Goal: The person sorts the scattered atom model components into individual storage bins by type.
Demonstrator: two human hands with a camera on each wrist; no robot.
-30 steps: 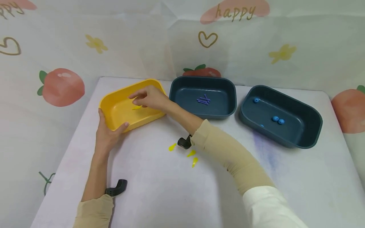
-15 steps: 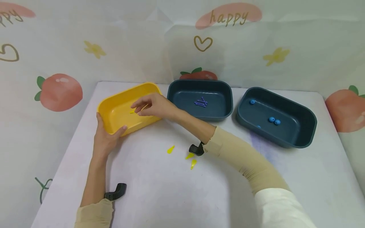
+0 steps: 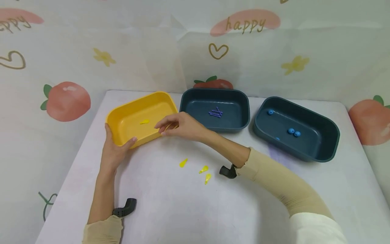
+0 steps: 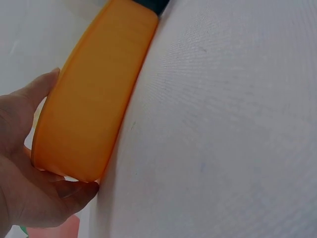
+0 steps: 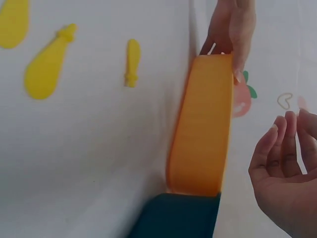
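Note:
At the left of the table, a yellow plastic bin point(image 3: 122, 115) holds one small flat yellow piece point(image 3: 144, 121). My left hand point(image 3: 114, 150) grips the bin's left end, thumb at the front rim and fingers around the corner, as the left wrist view also shows point(image 4: 34, 173). Over the bin's front right rim hovers my right hand point(image 3: 182, 126), its fingers loosely bent with nothing between them. Several yellow teardrop-shaped pieces, each with a narrow knobbed end, lie on the table; one yellow piece point(image 5: 47, 72) shows large in the right wrist view.
A dark blue bin point(image 3: 195, 118) with several purple sticks stands at the back middle, close beside the yellow one. Farther right, a second dark bin point(image 3: 317, 142), set at an angle, holds several blue beads point(image 3: 291, 131). A printed cloth point(image 3: 146, 51) hangs behind the table.
My right hand has drawn back rightward from inside the yellow bin to its front right rim, leaving the yellow piece in plain sight. My left hand keeps its grip on the bin.

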